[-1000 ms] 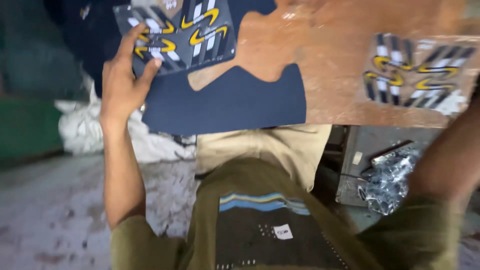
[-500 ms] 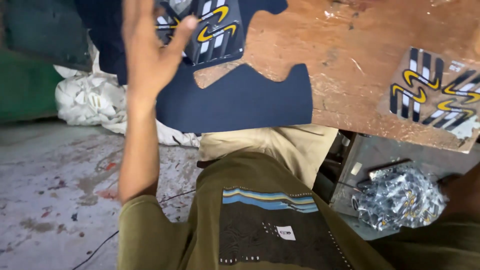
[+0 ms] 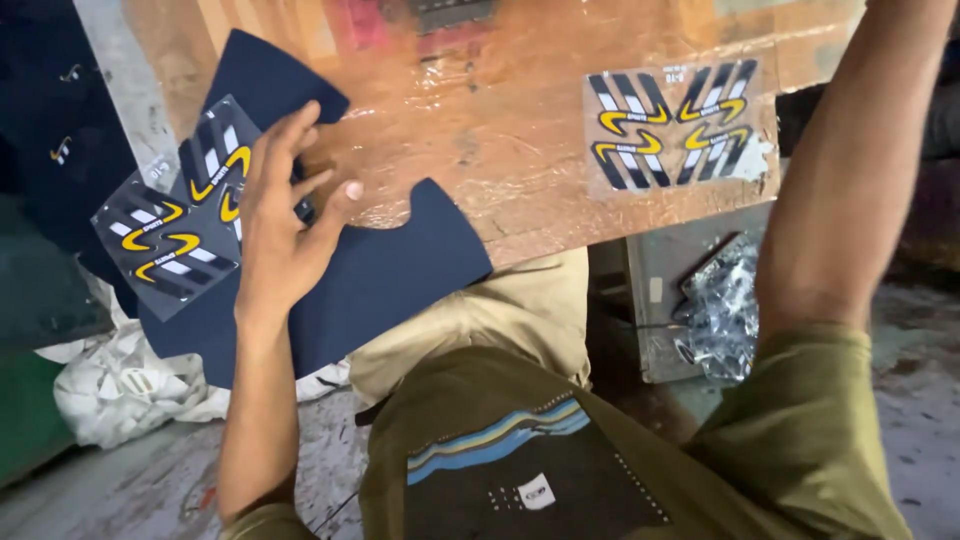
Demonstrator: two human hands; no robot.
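Fingers: I see the fingers (image 3: 300, 150) of the left hand (image 3: 280, 225) spread apart and a little curled, holding nothing; the fingertips reach the edge of the transfer sheet.
Left hand: it lies over the dark navy cut piece of fabric with a curved notch (image 3: 390, 275), palm side toward my camera, the forearm coming up from the lower left.
Right hand: only the right forearm (image 3: 850, 190) shows, going up to the top right corner; the hand itself is out of the picture, so I cannot tell how its fingers are.
Fabric piece: it rests partly on the worn brown wooden table top covered with shiny clear film (image 3: 500, 120) and partly hangs over the near edge, above the lap.
Left sheet: a clear square transfer sheet with yellow, white and black curved stripes (image 3: 170, 225) lies tilted on the navy fabric, just beside the left hand and partly under its fingers.
Right sheet: a second clear sheet with the same striped pattern (image 3: 675, 125) lies flat on the table, well apart from the left hand, near the right forearm.
In the way: the left hand covers part of the left sheet.
Around: a crumpled silver plastic wrap (image 3: 725, 310) beside a grey metal box (image 3: 660, 300) under the table; a white crumpled bag (image 3: 120, 385) on the grey floor at the left.
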